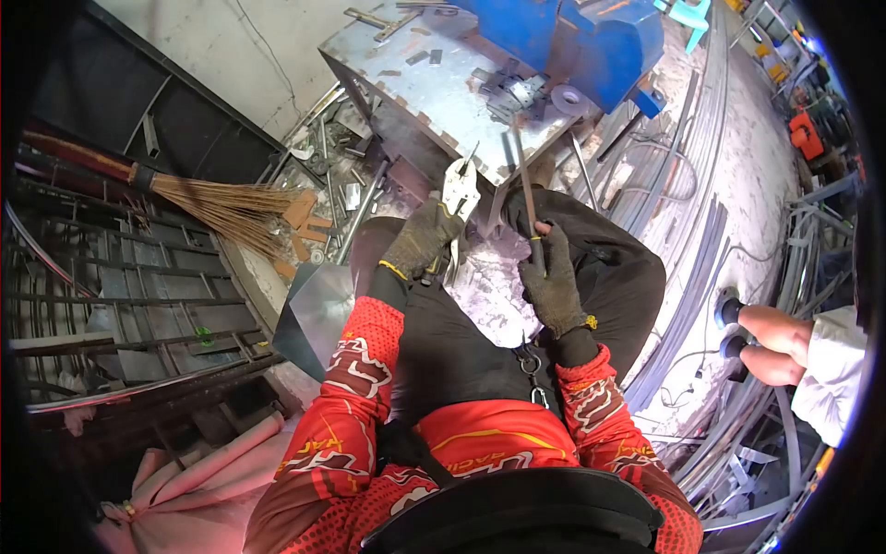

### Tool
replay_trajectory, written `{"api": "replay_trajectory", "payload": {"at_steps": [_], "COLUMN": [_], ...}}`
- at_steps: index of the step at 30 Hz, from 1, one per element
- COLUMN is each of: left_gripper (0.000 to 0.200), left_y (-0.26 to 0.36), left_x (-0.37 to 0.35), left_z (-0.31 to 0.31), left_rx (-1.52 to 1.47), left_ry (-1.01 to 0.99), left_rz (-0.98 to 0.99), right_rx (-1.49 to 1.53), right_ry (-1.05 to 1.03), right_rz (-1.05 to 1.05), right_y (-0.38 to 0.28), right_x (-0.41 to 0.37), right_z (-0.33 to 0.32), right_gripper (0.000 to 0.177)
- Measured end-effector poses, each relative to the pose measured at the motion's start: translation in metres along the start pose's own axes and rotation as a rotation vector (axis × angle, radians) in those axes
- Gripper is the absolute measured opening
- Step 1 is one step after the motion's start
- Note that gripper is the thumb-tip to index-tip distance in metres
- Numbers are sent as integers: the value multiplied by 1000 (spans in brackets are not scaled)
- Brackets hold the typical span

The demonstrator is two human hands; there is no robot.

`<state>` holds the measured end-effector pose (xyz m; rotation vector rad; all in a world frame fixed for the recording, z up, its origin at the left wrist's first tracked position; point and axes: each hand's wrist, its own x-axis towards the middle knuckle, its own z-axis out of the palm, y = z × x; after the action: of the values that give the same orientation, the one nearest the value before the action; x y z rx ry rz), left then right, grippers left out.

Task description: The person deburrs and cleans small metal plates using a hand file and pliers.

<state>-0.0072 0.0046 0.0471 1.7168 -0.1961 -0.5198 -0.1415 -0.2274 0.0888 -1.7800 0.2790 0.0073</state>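
My left hand (420,242), in a dark work glove with a yellow cuff edge, is closed around a pair of locking pliers (460,187). The pliers' jaws point up towards the metal table, and a thin dark piece shows at their tip. My right hand (554,288), gloved the same way, grips a long narrow tool like a file (526,185) by its lower end. The tool stands nearly upright, its far end close to the table's front edge. Both hands are above my lap, apart from each other.
A steel table (415,83) ahead carries small metal pieces, a roll of tape (569,100) and a blue object (572,42). A straw broom (217,205) lies left, by metal scraps and frames. Long metal bars (678,268) and another person's legs (777,343) are right.
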Motion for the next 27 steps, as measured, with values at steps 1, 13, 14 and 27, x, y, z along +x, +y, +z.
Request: {"api": "replay_trajectory", "payload": {"at_steps": [1,13,14,27], "left_gripper": [28,43,43,67], "left_y": [-6,-24,-24,-59], "left_x": [4,12,11,12], "left_z": [-1,9,9,19], "left_rx": [0,83,85,412], "left_ry": [-2,77,74,235], "left_rz": [-1,159,155,-41], "right_rx": [0,84,86,-97], "right_ry": [2,-113,-111,-139], "right_rz": [2,-33,-29,-157], "right_y": [6,19,18,8], "right_x": [0,-1,-1,-5], "right_z": [2,13,14,24], "right_gripper": [67,67,67,69]}}
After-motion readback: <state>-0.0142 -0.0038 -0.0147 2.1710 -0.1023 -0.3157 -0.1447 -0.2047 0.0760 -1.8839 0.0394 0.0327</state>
